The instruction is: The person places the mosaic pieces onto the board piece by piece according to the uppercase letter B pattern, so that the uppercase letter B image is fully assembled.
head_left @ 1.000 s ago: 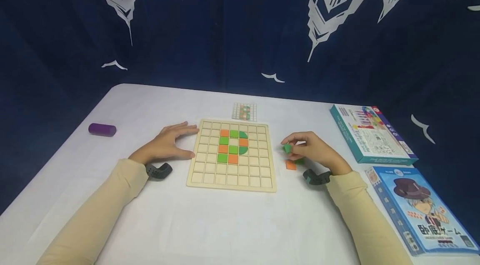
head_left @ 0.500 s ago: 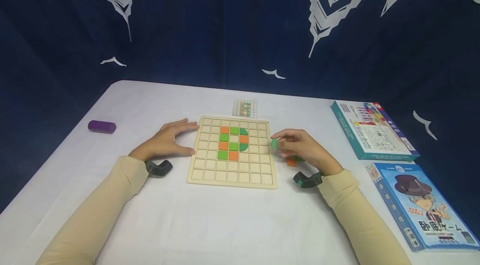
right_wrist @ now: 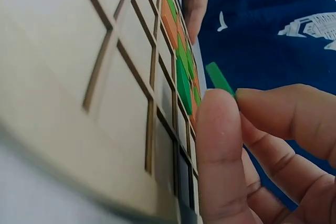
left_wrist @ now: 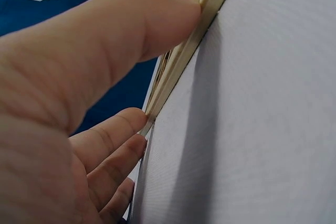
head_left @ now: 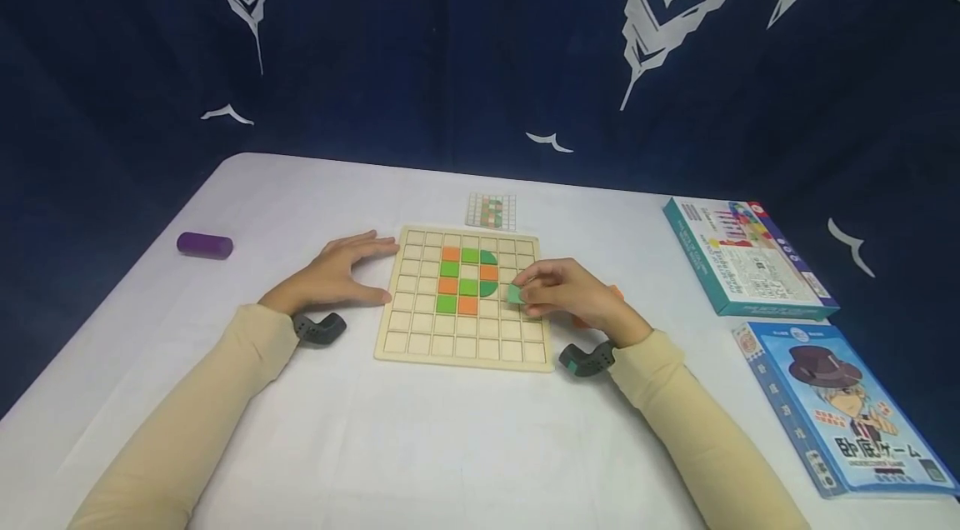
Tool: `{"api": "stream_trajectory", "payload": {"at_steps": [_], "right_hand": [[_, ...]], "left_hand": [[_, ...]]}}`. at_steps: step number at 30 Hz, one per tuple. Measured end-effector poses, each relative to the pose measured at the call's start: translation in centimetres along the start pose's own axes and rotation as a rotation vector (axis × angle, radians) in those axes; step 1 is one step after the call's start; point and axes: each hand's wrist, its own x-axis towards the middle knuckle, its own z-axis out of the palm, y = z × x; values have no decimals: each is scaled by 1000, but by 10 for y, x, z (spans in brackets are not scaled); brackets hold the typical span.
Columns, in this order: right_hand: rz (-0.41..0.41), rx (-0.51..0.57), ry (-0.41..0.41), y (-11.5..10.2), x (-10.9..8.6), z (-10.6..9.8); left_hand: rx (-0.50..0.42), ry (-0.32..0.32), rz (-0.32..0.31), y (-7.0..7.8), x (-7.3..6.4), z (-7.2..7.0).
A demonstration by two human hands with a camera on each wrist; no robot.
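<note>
A wooden grid board (head_left: 420, 345) lies on the white table, with several orange and green tiles set in its middle cells. Two dark green rounded tiles (head_left: 488, 288) sit at the right side of that cluster. My left hand (head_left: 330, 273) rests with spread fingers against the board's left edge, thumb and fingertips at the rim. Over the right half of the board, my right hand (head_left: 570, 294) pinches a green tile (right_wrist: 219, 78) between thumb and index finger. In the right wrist view this tile is tilted above the grid. Behind the right hand, loose orange tiles (head_left: 617, 292) are partly hidden.
A small printed pattern card (head_left: 491, 212) lies just beyond the board. At the far left is a purple cylinder (head_left: 205, 245). Two game boxes, one teal-edged (head_left: 750, 263) and one blue (head_left: 847, 405), lie along the right side. A dark patterned curtain (head_left: 450, 55) hangs behind the table.
My right hand has moved left with the green tile, from beside the loose tiles to over the board's right half. The left hand stays at the board's edge.
</note>
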Motion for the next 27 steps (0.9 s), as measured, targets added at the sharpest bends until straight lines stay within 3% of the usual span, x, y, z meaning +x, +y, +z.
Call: {"api": "stream_trajectory", "payload": {"at_steps": [11, 18, 27], "right_hand": [[10, -70, -39, -10, 12, 21], [51, -113, -19, -14, 17, 30], [38, -203, -7, -19, 18, 38]], "left_hand": [[2, -1, 4, 0, 0, -1], [7, -1, 3, 3, 0, -2], [0, -2, 38, 4, -1, -4]]}}
